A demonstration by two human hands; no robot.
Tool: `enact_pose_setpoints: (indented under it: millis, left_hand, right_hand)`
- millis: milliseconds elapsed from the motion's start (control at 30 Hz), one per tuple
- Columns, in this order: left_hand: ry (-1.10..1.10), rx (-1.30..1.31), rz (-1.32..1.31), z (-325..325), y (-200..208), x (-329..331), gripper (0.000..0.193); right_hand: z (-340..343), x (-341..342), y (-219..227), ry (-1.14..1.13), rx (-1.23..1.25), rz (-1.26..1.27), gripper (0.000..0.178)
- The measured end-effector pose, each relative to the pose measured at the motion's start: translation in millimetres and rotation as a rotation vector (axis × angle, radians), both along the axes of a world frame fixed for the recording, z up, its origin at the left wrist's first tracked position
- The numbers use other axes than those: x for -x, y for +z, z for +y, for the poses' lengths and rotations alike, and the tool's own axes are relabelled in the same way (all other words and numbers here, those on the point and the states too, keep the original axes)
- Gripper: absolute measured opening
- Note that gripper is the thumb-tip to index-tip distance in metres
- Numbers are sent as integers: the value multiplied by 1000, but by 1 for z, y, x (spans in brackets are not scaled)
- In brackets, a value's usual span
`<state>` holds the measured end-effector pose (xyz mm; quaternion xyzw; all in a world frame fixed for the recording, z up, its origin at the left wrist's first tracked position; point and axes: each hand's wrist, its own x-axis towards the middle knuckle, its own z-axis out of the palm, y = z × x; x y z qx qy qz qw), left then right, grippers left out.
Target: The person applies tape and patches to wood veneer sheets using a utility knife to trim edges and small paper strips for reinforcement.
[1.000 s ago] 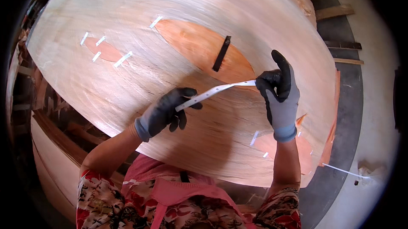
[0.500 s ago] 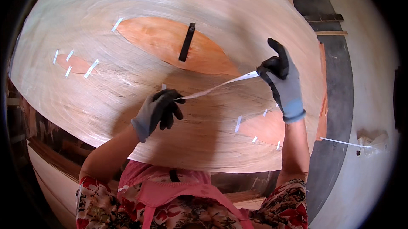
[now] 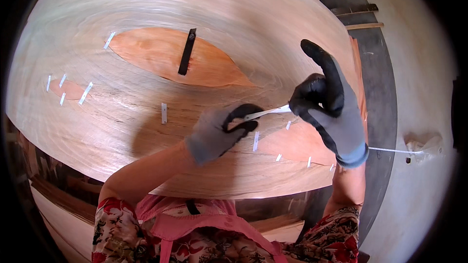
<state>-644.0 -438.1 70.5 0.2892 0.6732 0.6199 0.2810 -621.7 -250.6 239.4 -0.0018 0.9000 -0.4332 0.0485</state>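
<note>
A narrow white tape strip (image 3: 268, 112) stretches between my two gloved hands above a wide wood veneer sheet (image 3: 161, 175). My left hand (image 3: 222, 129), in a grey glove with black fingers, pinches the strip's left end. The other end is gripped in the curled fingers of my right hand (image 3: 329, 102), whose index finger points up. Below the strip, a reddish veneer patch (image 3: 297, 142) has short tape pieces along its edges; my right hand hides part of it. A larger leaf-shaped orange patch (image 3: 146, 50) lies farther off, with a black knife-like tool (image 3: 187, 52) across it.
A small taped patch (image 3: 68, 90) is at the left, and a lone tape piece (image 3: 164, 113) sits on the sheet left of my left hand. To the right, another white strip (image 3: 395, 150) runs to a clear plastic-wrapped item (image 3: 426, 145). Wooden slats (image 3: 358, 10) jut out at upper right.
My hands have come closer together, the left moving right and the right moving down, so less strip shows between them. The view has shifted, with the sheet appearing farther left.
</note>
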Motion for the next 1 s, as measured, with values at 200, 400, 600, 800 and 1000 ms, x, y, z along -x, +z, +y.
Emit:
enact_pose_setpoints:
  millis: [200, 400, 600, 800, 1000]
  left_hand:
    - [39, -147, -672, -14, -18, -15, 34]
    - [151, 80, -723, -6, -27, -6, 22]
    - [216, 284, -671, 14, -46, 17, 21]
    - [225, 387, -637, 23, -51, 20, 20]
    - [222, 439, -623, 24, -47, 22, 21]
  right_hand:
    - [40, 13, -65, -97, -120, 69, 81]
    - [66, 49, -145, 55, -224, 91, 82]
    - [77, 83, -202, 98, -334, -16, 81]
    - [81, 88, -218, 175, -800, 56, 89]
    - [76, 85, -206, 45, -1004, 31, 101]
